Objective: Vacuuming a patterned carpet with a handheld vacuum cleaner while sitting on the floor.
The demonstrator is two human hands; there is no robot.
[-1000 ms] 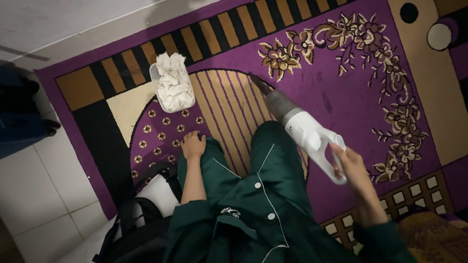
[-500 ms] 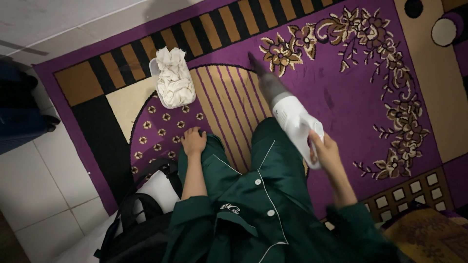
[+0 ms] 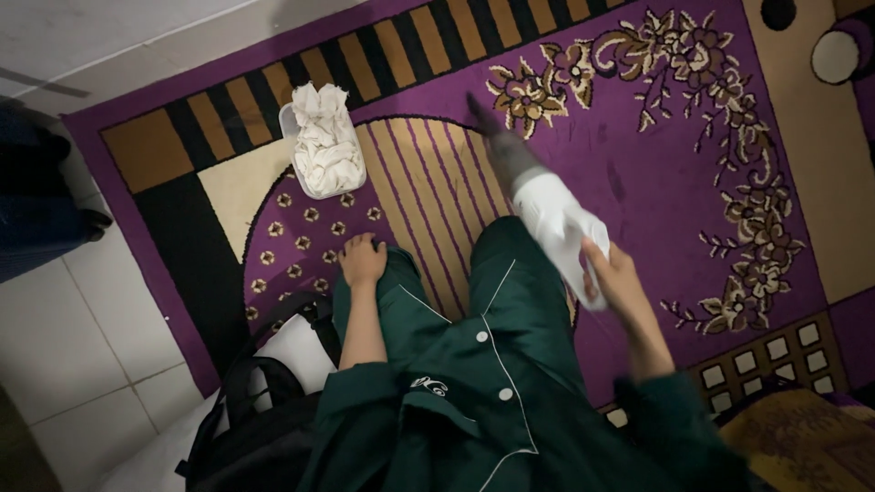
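My right hand (image 3: 612,276) grips the handle of a white handheld vacuum (image 3: 547,214). Its grey nozzle points up and to the left, with the tip on the purple patterned rug (image 3: 638,173) beside a flower motif. My left hand (image 3: 362,259) rests on my left knee, fingers curled over the dark green trouser fabric, holding nothing. I sit cross-legged on the rug in dark green pyjamas with white piping.
A clear plastic tub (image 3: 321,146) full of crumpled white cloths stands on the rug above my left hand. A black bag (image 3: 251,410) with a white object lies at my lower left. White floor tiles (image 3: 82,319) lie to the left, a dark blue object (image 3: 32,210) at the left edge.
My right hand has pushed the vacuum forward and to the left, so its nozzle tip now lies farther up the rug near the flower motif. My left hand has stayed on my knee.
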